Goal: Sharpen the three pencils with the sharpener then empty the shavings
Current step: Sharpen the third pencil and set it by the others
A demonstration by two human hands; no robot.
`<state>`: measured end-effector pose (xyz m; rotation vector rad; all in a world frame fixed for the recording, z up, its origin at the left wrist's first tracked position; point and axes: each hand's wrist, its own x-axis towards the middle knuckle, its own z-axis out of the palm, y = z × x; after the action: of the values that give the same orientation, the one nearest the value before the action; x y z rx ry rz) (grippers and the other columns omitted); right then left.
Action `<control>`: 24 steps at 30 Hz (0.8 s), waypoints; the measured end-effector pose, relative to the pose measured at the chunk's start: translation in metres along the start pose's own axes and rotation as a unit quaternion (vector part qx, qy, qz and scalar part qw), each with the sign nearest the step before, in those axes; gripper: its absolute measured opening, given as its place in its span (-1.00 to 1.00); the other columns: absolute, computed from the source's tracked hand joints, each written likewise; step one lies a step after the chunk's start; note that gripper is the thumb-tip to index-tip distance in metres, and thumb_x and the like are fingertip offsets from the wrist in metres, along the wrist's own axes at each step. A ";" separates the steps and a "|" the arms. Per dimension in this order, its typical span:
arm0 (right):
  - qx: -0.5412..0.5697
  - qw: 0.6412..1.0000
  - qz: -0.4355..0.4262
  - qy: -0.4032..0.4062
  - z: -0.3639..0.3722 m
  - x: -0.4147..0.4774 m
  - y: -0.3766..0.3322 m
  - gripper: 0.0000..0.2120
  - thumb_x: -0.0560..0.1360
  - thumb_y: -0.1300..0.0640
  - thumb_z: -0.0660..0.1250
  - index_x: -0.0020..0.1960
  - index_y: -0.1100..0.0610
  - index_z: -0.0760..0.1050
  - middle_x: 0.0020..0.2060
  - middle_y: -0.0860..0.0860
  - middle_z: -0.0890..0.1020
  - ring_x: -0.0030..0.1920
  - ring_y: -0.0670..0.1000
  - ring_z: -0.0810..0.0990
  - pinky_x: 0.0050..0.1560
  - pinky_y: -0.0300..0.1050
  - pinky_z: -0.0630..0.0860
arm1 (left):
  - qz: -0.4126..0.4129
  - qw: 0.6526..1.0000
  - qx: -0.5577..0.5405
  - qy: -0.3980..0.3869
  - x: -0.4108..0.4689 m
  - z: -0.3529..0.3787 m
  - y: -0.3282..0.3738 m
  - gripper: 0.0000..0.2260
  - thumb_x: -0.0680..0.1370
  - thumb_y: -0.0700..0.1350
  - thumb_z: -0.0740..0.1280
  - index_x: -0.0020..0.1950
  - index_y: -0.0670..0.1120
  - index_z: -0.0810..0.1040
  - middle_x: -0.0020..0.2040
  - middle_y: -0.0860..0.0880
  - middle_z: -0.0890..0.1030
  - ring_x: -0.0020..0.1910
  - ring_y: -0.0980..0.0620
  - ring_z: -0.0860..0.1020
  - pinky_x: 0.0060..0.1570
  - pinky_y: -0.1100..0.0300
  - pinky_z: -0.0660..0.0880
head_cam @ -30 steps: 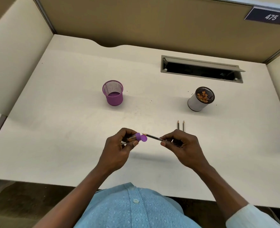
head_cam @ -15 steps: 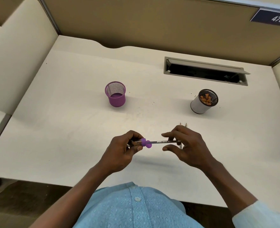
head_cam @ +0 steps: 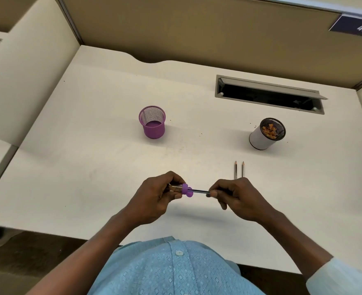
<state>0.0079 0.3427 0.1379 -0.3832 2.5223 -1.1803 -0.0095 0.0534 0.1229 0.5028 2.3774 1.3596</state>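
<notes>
Above the near part of the pale worktop point(head_cam: 90, 167), the person holds both hands close together. The left hand point(head_cam: 154, 199) is curled around the sharpener point(head_cam: 183, 189), a small piece with a clear body, in which brownish shavings show, and a purple cap facing right; thumb and fingers close on the clear body. The right hand point(head_cam: 237, 199) pinches a dark pencil point(head_cam: 200, 191) between thumb and fingertips, its other fingers folded loosely behind. The pencil lies nearly level, and its left end goes into the purple cap; only a short stretch of it shows between the two hands. Just beyond the right hand, two more pencils point(head_cam: 239, 169) lie side by side on the worktop, close together and parallel, with their sharpened tips pointing away from the person; their near ends are hidden behind the right hand. Farther back on the left stands a purple mesh cup point(head_cam: 152, 122), upright, with nothing seen inside. Farther back on the right stands a white cup point(head_cam: 263, 138) with a dark mesh lining, holding orange-brown shavings point(head_cam: 270, 129). A few dark specks dot the worktop between the two cups. Behind the white cup a long cable slot point(head_cam: 269, 94) with a grey frame is open in the worktop. A light blue shirt point(head_cam: 175, 269) fills the bottom of the view.
</notes>
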 end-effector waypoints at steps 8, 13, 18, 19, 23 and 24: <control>-0.135 0.974 -0.100 0.153 0.002 0.002 -0.003 -0.86 0.54 -0.03 0.48 -0.15 0.00 0.69 -0.46 -0.14 0.52 -0.44 -0.22 0.35 -0.36 -0.31 0.29 | 0.005 1.000 0.001 0.005 0.004 0.001 0.005 -0.82 0.63 -0.25 0.45 0.18 -0.03 0.60 -0.01 0.14 0.72 -0.04 0.04 0.67 0.00 0.11 0.62; 0.046 0.998 0.027 -0.016 -0.003 0.004 -0.003 -0.80 0.64 0.05 0.41 -0.13 0.01 0.72 -0.53 -0.13 0.52 -0.47 -0.12 0.42 -0.32 -0.20 0.36 | 0.015 1.000 0.005 -0.007 0.004 -0.002 0.003 -0.77 0.61 -0.35 0.43 0.20 -0.09 0.61 0.04 0.14 0.74 0.06 0.17 0.72 0.08 0.31 0.62; -0.039 0.996 -0.045 0.069 0.000 0.002 -0.002 -0.82 0.46 -0.08 0.56 -0.06 0.00 0.68 -0.38 -0.20 0.59 -0.39 -0.11 0.49 -0.31 -0.31 0.37 | -0.003 1.000 0.007 -0.020 0.005 -0.002 0.002 -0.81 0.63 -0.23 0.46 0.19 -0.01 0.60 0.00 0.13 0.73 -0.01 0.02 0.69 0.04 0.01 0.61; -0.065 0.991 -0.064 0.100 0.000 0.002 -0.002 -0.83 0.46 -0.07 0.57 -0.09 0.01 0.67 -0.36 -0.19 0.60 -0.38 -0.14 0.48 -0.31 -0.33 0.35 | -0.006 1.000 0.006 -0.019 0.005 -0.001 0.003 -0.81 0.63 -0.22 0.46 0.19 0.00 0.59 0.00 0.12 0.73 -0.04 0.00 0.68 0.02 -0.02 0.60; -0.132 0.977 -0.086 0.140 0.004 0.003 -0.004 -0.80 0.54 -0.12 0.45 -0.16 -0.03 0.68 -0.47 -0.16 0.51 -0.45 -0.14 0.35 -0.38 -0.29 0.25 | -0.003 1.000 0.007 -0.013 0.008 -0.001 0.003 -0.81 0.63 -0.23 0.45 0.19 -0.02 0.59 0.00 0.15 0.73 -0.01 0.04 0.70 0.04 0.01 0.63; -0.101 0.987 -0.056 0.108 0.003 0.004 -0.004 -0.78 0.55 -0.12 0.44 -0.17 -0.02 0.70 -0.51 -0.15 0.46 -0.47 -0.12 0.34 -0.38 -0.28 0.24 | 0.000 1.000 0.008 -0.016 0.008 -0.002 0.003 -0.81 0.63 -0.25 0.45 0.20 -0.02 0.59 0.00 0.18 0.73 0.01 0.08 0.71 0.06 0.05 0.64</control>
<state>0.0058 0.3369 0.1382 -0.4758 2.8547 -1.0566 -0.0172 0.0571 0.1250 0.5246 2.3641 1.3218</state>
